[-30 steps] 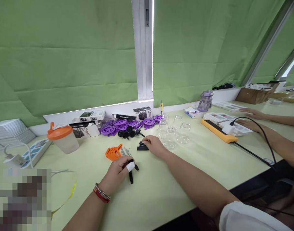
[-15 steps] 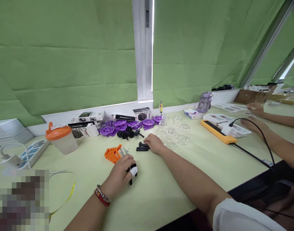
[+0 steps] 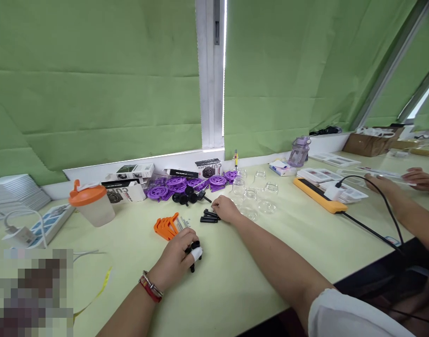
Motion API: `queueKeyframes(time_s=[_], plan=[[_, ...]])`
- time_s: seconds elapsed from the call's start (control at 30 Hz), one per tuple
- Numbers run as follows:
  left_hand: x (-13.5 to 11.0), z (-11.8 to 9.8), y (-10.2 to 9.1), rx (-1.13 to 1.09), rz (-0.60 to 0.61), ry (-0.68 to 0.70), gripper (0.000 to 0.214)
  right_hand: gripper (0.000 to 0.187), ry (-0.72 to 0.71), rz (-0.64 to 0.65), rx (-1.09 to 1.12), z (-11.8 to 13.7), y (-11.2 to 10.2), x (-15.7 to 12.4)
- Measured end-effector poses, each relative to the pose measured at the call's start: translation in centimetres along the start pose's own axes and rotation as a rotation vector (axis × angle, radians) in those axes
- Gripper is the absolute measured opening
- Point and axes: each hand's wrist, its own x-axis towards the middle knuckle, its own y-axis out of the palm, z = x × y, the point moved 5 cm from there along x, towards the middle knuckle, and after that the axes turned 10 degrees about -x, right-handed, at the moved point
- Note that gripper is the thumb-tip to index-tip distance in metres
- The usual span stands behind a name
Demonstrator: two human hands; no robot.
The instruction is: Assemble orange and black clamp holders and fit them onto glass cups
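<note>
My left hand (image 3: 175, 255), one finger wrapped in white tape, is closed round a small black part (image 3: 192, 267) that rests on the pale green table (image 3: 235, 276). Just beyond it lie orange plastic pieces (image 3: 166, 225) and thin metal pins (image 3: 182, 221). My right hand (image 3: 225, 208) reaches further out, its fingers curled onto a small pile of black sticks (image 3: 209, 216). Clear glass jars (image 3: 251, 196) stand right of that hand.
Purple wheels (image 3: 186, 183) and printed boxes (image 3: 130, 178) line the back edge. An orange-lidded cup (image 3: 91, 202) and a power strip (image 3: 46, 220) sit left. An orange strip (image 3: 318, 194) with a black cable (image 3: 369, 227) lies right, near another person's hands (image 3: 378, 182) and a purple bottle (image 3: 299, 150).
My left hand has drawn the black part a little toward me and turned it under the fingers. My right hand stays at the black sticks. The other person's hands shifted right.
</note>
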Motion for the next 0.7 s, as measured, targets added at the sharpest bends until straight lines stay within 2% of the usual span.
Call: queueKeyframes(time_s=[0.27, 0.7], plan=[[-0.1, 0.2, -0.1, -0.019, -0.007, 0.016, 0.011, 0.014, 0.076, 0.083, -0.053, 0.3, 0.1, 1.3], [-0.1, 0.1, -0.1, -0.032, -0.007, 0.022, 0.011, 0.018, 0.143, 0.147, -0.114, 0.7, 0.6, 2.8]])
